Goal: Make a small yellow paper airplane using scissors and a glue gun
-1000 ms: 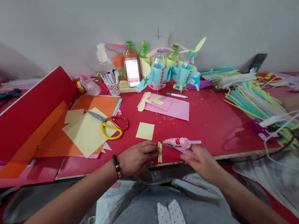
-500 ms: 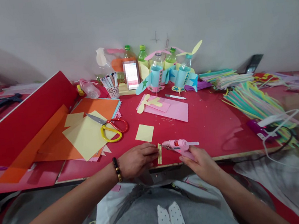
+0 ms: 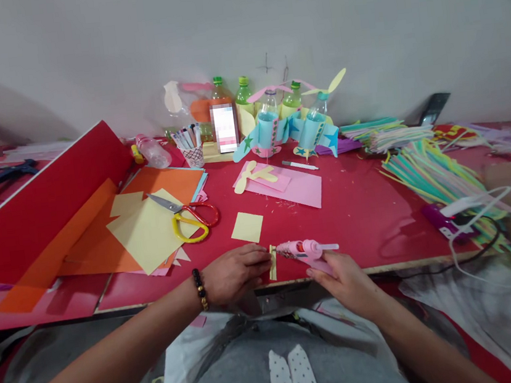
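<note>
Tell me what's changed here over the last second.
The glue gun, held in the right hand, has edged slightly left, its tip nearer the yellow strip. Neither of the hands has visibly taken up or let go of anything. The left hand stays beside the strip; the scissors and yellow square lie as before.
</note>
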Tool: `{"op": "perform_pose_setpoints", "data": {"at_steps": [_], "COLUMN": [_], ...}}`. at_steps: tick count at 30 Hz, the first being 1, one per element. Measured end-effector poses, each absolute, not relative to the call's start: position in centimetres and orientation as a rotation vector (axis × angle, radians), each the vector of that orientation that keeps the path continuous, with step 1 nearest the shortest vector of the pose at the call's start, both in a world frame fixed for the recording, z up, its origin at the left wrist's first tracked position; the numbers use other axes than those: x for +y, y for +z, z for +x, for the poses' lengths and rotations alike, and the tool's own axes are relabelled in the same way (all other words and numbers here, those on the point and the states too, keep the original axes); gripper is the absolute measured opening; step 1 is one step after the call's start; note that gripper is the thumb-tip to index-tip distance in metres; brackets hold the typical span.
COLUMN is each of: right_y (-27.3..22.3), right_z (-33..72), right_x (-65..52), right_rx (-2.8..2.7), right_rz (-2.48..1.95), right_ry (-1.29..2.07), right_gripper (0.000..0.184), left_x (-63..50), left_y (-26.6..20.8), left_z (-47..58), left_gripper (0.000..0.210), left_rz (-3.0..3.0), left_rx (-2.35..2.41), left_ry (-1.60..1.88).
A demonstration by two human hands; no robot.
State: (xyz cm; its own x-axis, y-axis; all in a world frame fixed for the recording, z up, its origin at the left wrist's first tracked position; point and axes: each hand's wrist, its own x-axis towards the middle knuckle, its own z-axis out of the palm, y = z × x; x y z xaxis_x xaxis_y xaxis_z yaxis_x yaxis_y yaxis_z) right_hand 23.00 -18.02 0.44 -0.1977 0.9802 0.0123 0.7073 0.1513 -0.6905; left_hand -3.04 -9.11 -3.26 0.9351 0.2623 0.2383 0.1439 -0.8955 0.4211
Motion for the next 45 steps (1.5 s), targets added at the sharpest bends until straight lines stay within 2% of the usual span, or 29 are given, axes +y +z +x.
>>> {"op": "perform_pose_setpoints", "data": {"at_steps": [16,22,26,31,35,45], "right_y": [1.4,0.3,-1.5,-3.2,-3.0,-3.6], "right_z": [23.3,24.9,26.7,27.3,27.5,33.2], "right_x": [-20.5,-20.5,-19.9,-19.2,-18.6,-15.5], "right_rx": [-1.991,-1.62,-1.28,-0.938,-0.833,-0.99], "right_rz": [-1.635,-1.55,-1.376,-1.187,-1.152,-1.667], "right_ry": [0.945,1.22,1.472,1.39,1.359,0.918], "right_gripper": [0.019,0.031,0.03,0.021,0.022,0.036], "left_x": [-9.0,-9.1,-9.2,-9.2,-9.3,-9.3], "left_y": [-3.5,-3.4,-3.6,-3.5,-3.2,-3.3], "left_z": [-2.9,-3.0,-3.1,-3.0,-2.9,-3.0], "left_gripper": [0.03,0.037,0.038,0.039,0.042,0.044], "left_rz": [2.739,2.76,2.788,2.803,2.82,2.863], "left_rx": [0.266,0.289,0.305,0.29,0.31,0.327], "left_ry": [0.437,0.41,0.371,0.383,0.362,0.276]}}
